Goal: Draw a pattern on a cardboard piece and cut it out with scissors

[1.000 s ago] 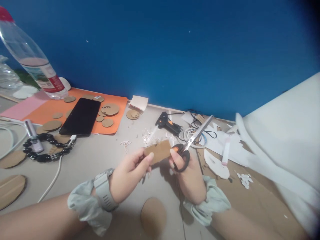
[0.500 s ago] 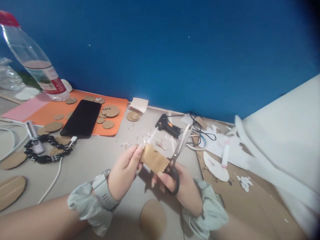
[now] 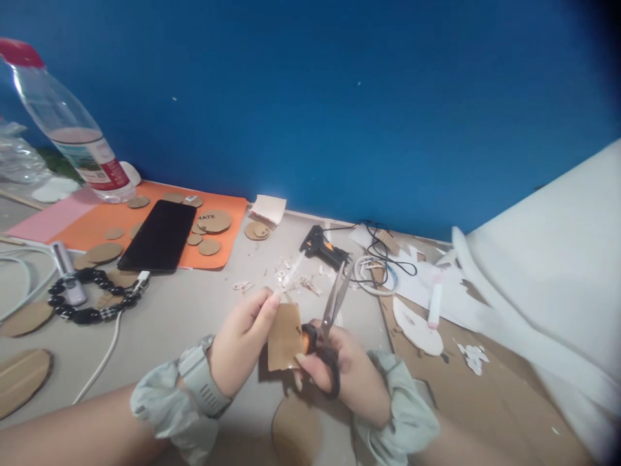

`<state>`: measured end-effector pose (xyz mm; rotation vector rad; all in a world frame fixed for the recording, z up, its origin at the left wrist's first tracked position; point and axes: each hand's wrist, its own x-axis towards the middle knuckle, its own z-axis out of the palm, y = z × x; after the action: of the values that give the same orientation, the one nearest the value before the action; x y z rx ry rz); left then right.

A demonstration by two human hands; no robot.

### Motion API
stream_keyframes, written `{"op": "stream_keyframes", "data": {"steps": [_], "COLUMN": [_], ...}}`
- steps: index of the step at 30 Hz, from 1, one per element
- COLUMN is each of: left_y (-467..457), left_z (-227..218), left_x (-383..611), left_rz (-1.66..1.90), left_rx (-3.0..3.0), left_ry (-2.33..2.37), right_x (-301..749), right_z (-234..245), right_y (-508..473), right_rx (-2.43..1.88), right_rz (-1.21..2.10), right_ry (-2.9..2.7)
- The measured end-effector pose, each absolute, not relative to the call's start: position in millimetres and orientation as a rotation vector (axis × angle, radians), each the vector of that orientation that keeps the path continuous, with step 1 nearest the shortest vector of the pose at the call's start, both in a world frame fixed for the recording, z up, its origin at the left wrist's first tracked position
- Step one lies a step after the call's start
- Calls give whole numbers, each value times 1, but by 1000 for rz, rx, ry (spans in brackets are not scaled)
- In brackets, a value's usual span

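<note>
Between my hands is a small brown piece of cardboard (image 3: 283,336), roughly rectangular, with some dark print at its right edge. My left hand (image 3: 246,338) pinches its upper left corner between thumb and fingers. Scissors (image 3: 334,304) with black and orange handles sit in my right hand (image 3: 339,366), their blades pointing up and slightly parted. The right thumb also touches the cardboard's lower right edge. Below the hands lies a cardboard disc (image 3: 297,428), partly cut off by the frame.
A black glue gun (image 3: 324,247) lies ahead among white scraps and cables. To the left are a phone (image 3: 159,236), an orange sheet (image 3: 233,226) with several cardboard discs, a beaded bracelet (image 3: 87,316) and a tall bottle (image 3: 72,129). A blue wall (image 3: 310,97) rises behind.
The cardboard has turned from a slanted position to more upright, its right end swinging down. My right hand and the scissors have moved slightly down and left.
</note>
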<state>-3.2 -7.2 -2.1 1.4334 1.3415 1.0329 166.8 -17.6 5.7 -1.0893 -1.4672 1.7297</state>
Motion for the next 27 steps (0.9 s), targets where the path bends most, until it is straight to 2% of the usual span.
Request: {"op": "stream_keyframes", "data": {"steps": [4, 11, 14, 19, 27], "left_y": [-7, -15, -16, -13, -12], "left_z": [1, 0, 0, 1, -1], "left_x": [-1, 4, 2, -2, -2], "left_rz": [1053, 801, 871, 1100, 1125], "left_rx": [1329, 1311, 1298, 1286, 1297], "left_ry": [1234, 990, 1053, 1251, 1341], "right_x": [164, 165, 167, 171, 174], "right_z": [7, 9, 9, 7, 12], "right_y": [-17, -15, -18, -17, -12], "right_rx": [-1110, -1153, -1087, -936, -999], "right_rz": [1691, 1536, 1616, 1936, 1928], "right_ry": [-1412, -1405, -1420, -1557, -1862]}}
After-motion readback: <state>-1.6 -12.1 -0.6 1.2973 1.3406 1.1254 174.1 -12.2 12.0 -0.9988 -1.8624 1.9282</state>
